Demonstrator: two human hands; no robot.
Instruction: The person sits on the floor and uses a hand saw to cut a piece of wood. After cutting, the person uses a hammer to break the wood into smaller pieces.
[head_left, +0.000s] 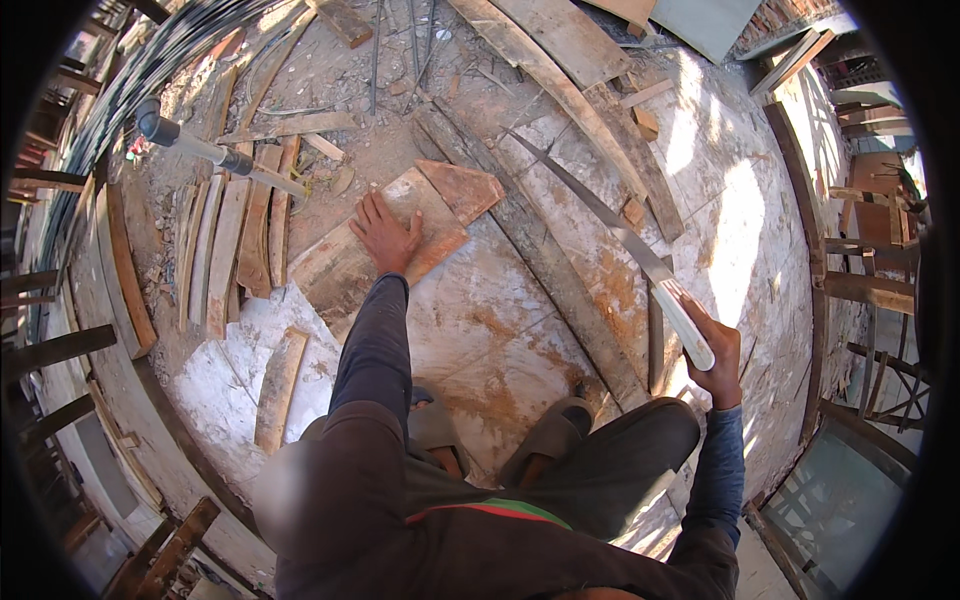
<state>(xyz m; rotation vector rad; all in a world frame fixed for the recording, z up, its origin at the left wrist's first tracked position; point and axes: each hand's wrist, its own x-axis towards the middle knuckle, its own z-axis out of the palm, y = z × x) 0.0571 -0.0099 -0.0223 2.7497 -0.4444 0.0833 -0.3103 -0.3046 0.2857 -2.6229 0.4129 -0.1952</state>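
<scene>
At ten o'clock the left hand lay palm down, fingers slightly spread, on a wide wooden board, pinching nothing. Between three and four o'clock the right hand was wrapped around the pale handle of a handsaw, whose blade pointed between ten and eleven from that fist. The board seemed liable to skid on the dusty floor, since one palm alone pressed it; the bare blade, if swung toward nine o'clock, could have nicked the left hand. No container could be made out.
</scene>
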